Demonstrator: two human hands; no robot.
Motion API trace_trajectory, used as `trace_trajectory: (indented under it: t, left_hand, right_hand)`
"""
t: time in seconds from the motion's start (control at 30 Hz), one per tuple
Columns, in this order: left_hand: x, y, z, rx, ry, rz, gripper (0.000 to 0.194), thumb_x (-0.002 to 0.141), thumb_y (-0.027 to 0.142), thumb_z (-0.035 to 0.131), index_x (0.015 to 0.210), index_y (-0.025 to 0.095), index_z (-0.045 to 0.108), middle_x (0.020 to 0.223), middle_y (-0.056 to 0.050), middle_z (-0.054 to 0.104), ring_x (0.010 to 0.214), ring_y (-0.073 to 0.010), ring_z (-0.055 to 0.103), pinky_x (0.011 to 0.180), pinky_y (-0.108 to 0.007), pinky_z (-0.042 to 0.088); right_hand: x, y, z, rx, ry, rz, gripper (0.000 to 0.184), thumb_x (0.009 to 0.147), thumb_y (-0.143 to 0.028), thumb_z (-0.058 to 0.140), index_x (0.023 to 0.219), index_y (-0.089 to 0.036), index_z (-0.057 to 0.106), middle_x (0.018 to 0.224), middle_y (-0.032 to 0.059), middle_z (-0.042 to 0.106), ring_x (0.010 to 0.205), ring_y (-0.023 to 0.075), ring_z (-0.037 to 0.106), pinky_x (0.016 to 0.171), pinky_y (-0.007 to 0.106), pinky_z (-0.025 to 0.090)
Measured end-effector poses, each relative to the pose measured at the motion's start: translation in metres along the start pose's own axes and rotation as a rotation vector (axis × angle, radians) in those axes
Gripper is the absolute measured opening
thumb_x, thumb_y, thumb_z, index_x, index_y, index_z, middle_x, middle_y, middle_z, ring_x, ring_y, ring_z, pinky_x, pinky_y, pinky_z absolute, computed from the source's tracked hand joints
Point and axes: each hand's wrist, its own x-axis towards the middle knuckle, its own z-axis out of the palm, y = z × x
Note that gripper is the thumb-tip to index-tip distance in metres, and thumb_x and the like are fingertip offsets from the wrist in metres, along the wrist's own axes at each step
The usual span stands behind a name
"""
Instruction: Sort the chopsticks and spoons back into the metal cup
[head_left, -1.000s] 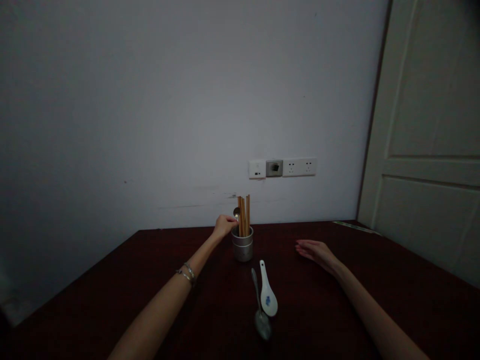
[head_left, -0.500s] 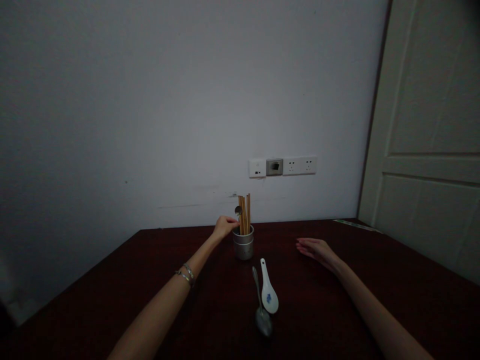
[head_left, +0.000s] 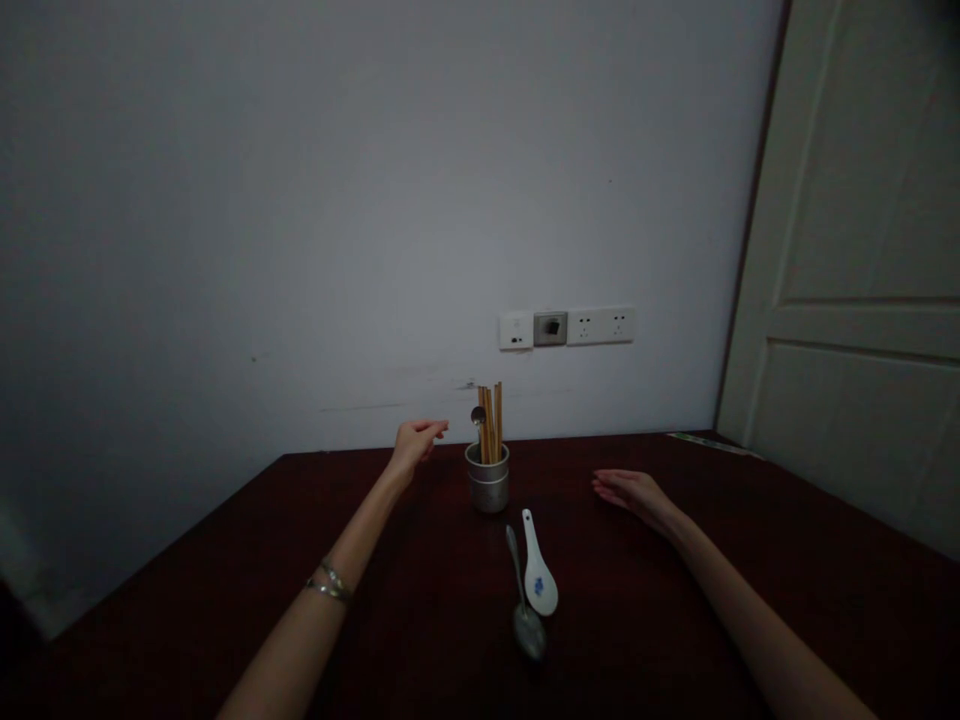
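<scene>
My left hand (head_left: 420,442) is just left of a metal cup (head_left: 488,490), apart from it. Its fingers are loosely bent and hold nothing. Upright in the cup stand several wooden chopsticks (head_left: 492,425) and a small metal spoon (head_left: 478,415) with its bowl up. In front of the cup, a white soup spoon (head_left: 541,585) with a blue mark lies next to a metal spoon (head_left: 529,632), both handles pointing toward the cup. My right hand (head_left: 630,494) rests on its side at the right, fingers stretched out, touching only the tabletop.
The dark red table (head_left: 420,620) reaches back to a pale wall (head_left: 375,200) with a row of sockets (head_left: 600,326). A light panelled door (head_left: 855,390) is at the right. Near the table's back right edge lies a thin patterned strip (head_left: 716,444).
My left hand has let go of the small metal spoon in the cup and moved left, away from it. My right hand has stayed in place.
</scene>
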Motion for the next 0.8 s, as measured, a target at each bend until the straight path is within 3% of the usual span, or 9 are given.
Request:
trace_trajectory:
  t: [0.13, 0.2, 0.4, 0.47, 0.63, 0.8]
  left_hand:
    - [-0.020, 0.014, -0.004, 0.013, -0.076, -0.010, 0.035, 0.067, 0.046, 0.055, 0.063, 0.011, 0.058, 0.043, 0.004, 0.043, 0.032, -0.0024, 0.028, 0.033, -0.018, 0.018]
    - [-0.031, 0.021, -0.002, 0.075, -0.180, -0.029, 0.034, 0.067, 0.045, 0.054, 0.060, 0.012, 0.058, 0.043, 0.004, 0.045, 0.032, -0.0023, 0.028, 0.034, -0.017, 0.018]
    - [-0.064, 0.021, 0.021, 0.247, -0.812, -0.032, 0.028, 0.064, 0.041, 0.060, 0.062, 0.013, 0.064, 0.049, -0.001, 0.057, 0.034, -0.0045, 0.035, 0.035, -0.018, 0.020]
    - [-0.072, 0.012, 0.034, 0.291, -0.940, -0.055, 0.026, 0.063, 0.039, 0.061, 0.061, 0.013, 0.064, 0.049, -0.002, 0.058, 0.034, -0.0055, 0.036, 0.035, -0.019, 0.022]
    - [-0.083, -0.010, 0.063, 0.465, -0.946, -0.132, 0.025, 0.067, 0.031, 0.056, 0.049, 0.014, 0.057, 0.038, 0.001, 0.051, 0.030, -0.0053, 0.035, 0.036, -0.019, 0.025]
    - [-0.086, -0.016, 0.077, 0.545, -0.979, -0.192, 0.027, 0.069, 0.029, 0.054, 0.047, 0.014, 0.054, 0.034, 0.003, 0.046, 0.029, -0.0048, 0.033, 0.035, -0.019, 0.024]
  right_hand:
    - [-0.010, -0.005, 0.008, -0.014, 0.024, -0.014, 0.018, 0.063, -0.009, 0.069, 0.081, -0.007, 0.064, 0.075, 0.0120, 0.069, 0.066, 0.0166, 0.066, 0.064, 0.024, 0.057]
    - [-0.014, -0.007, 0.012, -0.021, 0.049, -0.022, 0.016, 0.063, -0.008, 0.069, 0.078, -0.008, 0.065, 0.072, 0.0106, 0.069, 0.063, 0.0158, 0.065, 0.062, 0.023, 0.057]
    - [-0.020, -0.008, 0.019, -0.033, 0.090, -0.041, 0.012, 0.063, -0.006, 0.067, 0.074, -0.009, 0.064, 0.066, 0.0076, 0.068, 0.057, 0.0128, 0.064, 0.055, 0.018, 0.056]
    - [-0.021, -0.009, 0.020, -0.031, 0.098, -0.041, 0.011, 0.063, -0.005, 0.066, 0.073, -0.009, 0.064, 0.065, 0.0073, 0.068, 0.056, 0.0123, 0.064, 0.054, 0.017, 0.055]
    - [-0.024, -0.010, 0.023, -0.043, 0.113, -0.032, 0.009, 0.065, -0.003, 0.064, 0.072, -0.009, 0.065, 0.064, 0.0075, 0.068, 0.055, 0.0119, 0.063, 0.052, 0.017, 0.055]
    - [-0.020, -0.008, 0.022, -0.064, 0.120, -0.040, 0.009, 0.064, -0.004, 0.065, 0.071, -0.009, 0.065, 0.065, 0.0081, 0.068, 0.054, 0.0120, 0.063, 0.052, 0.018, 0.054]
